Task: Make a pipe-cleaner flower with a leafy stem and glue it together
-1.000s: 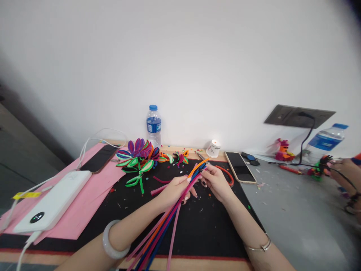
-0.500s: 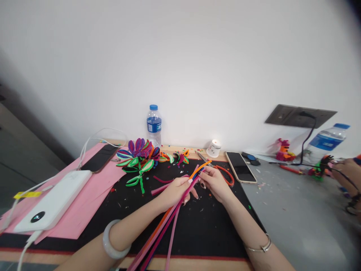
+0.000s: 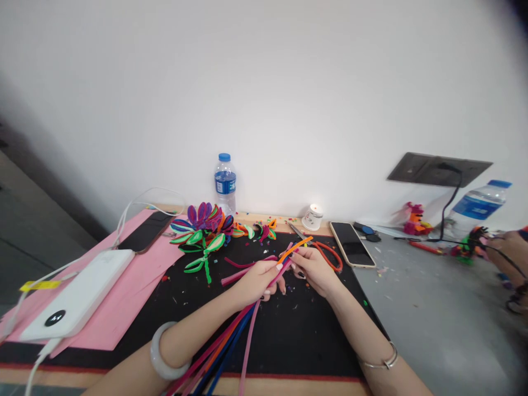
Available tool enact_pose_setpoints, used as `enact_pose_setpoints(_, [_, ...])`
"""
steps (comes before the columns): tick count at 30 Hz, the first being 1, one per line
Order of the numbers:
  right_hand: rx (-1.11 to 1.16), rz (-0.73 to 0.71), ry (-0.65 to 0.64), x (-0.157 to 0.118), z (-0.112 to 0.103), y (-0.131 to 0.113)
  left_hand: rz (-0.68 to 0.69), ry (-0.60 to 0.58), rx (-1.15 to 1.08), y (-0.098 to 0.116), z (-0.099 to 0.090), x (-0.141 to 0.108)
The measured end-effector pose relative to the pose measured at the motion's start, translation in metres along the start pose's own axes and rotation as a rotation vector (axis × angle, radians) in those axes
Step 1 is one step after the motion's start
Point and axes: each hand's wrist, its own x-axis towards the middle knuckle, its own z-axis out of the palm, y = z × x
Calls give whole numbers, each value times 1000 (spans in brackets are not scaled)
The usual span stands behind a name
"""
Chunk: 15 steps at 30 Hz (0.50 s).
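My left hand (image 3: 256,281) is closed around a bundle of pipe cleaners (image 3: 231,344) in pink, magenta, orange and blue. Their long ends hang toward me over the front edge of the table. Up by my fingers, an orange tip (image 3: 303,243) sticks out. The fingers of my right hand (image 3: 315,269) pinch the bundle's upper end, right beside my left hand; which strands they grip is partly hidden. Behind my left hand, loose pink pipe cleaners (image 3: 235,278) lie on the black mat (image 3: 313,341). Farther back sits a multicoloured pipe-cleaner flower (image 3: 202,223) with a green stem.
Scissors (image 3: 336,258) with orange handles lie beyond my right hand, near a paper cup (image 3: 312,218) and a phone (image 3: 353,245). A water bottle (image 3: 225,184) stands by the wall. Left are pink paper (image 3: 136,291) and a power bank (image 3: 78,294). Another person's hand (image 3: 505,250) is at far right.
The hanging ends of the bundle have shifted and fanned out leftward, with blue strands now showing more. The upper tips have turned slightly to the right between my hands.
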Motion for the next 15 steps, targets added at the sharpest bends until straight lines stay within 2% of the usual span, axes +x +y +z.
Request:
enact_pose_setpoints(8, [-41,-20,21,0,0,2,-25,11,-53,0,0,-1])
enact_pose_setpoints(15, [-188,-218,172,-2,10,-6,-102,21,-187,1,-5,1])
